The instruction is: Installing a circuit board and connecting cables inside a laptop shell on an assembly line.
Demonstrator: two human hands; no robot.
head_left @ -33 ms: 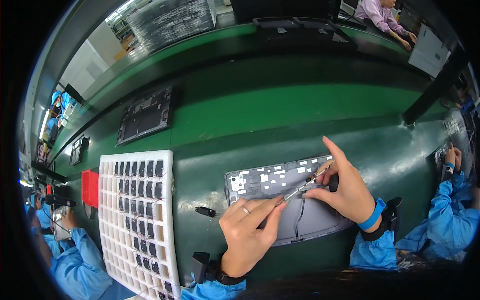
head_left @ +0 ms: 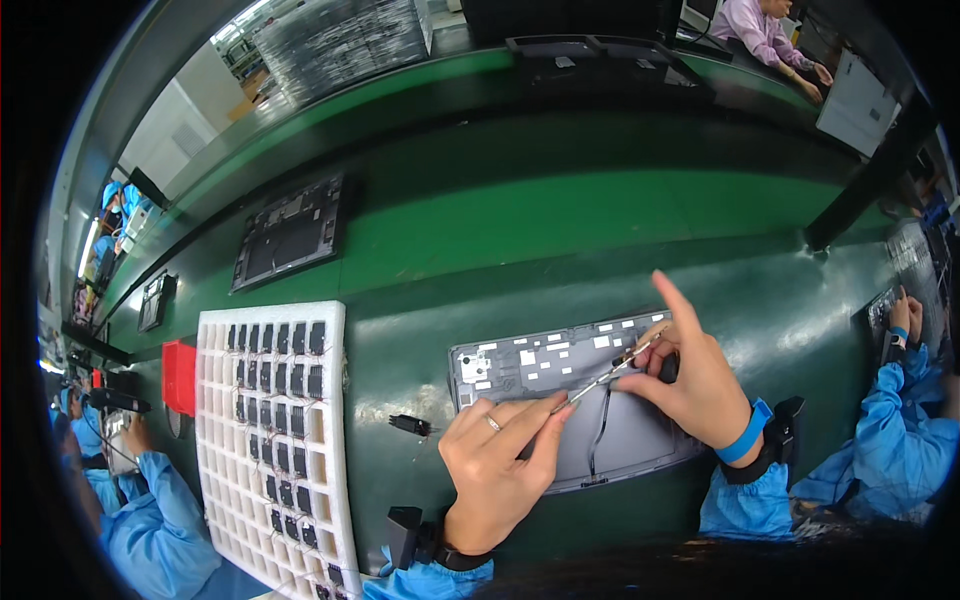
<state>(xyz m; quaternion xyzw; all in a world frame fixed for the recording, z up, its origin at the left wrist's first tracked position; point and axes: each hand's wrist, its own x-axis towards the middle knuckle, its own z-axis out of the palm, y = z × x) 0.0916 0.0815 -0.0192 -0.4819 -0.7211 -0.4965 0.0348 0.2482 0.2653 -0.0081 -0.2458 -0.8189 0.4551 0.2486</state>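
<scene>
Between my two hands is a thin silvery strip [head_left: 600,380] with small dark and copper-coloured parts; its exact kind I cannot make out. My left hand [head_left: 498,455] pinches the lower left end. At the upper right end, my right hand [head_left: 700,385] grips it between thumb and bent fingers, one finger pointing up. Below both hands lies a flat grey device cover [head_left: 645,450] with white patches along its far part. A black cable [head_left: 601,430] runs down its middle. Left of my left hand, a small black module [head_left: 409,425] with thin wires lies on the green bench.
A white foam tray [head_left: 341,400] with several black wired modules [head_left: 298,415] stands at the left, beside a red bin [head_left: 180,378]. Another open device cover [head_left: 290,232] lies farther back. A dark post [head_left: 860,185] rises at the right. Co-workers in blue sleeves [head_left: 170,525] sit on both sides.
My right hand has shifted very slightly to the right with its end of the strip. Otherwise nothing visibly differs.
</scene>
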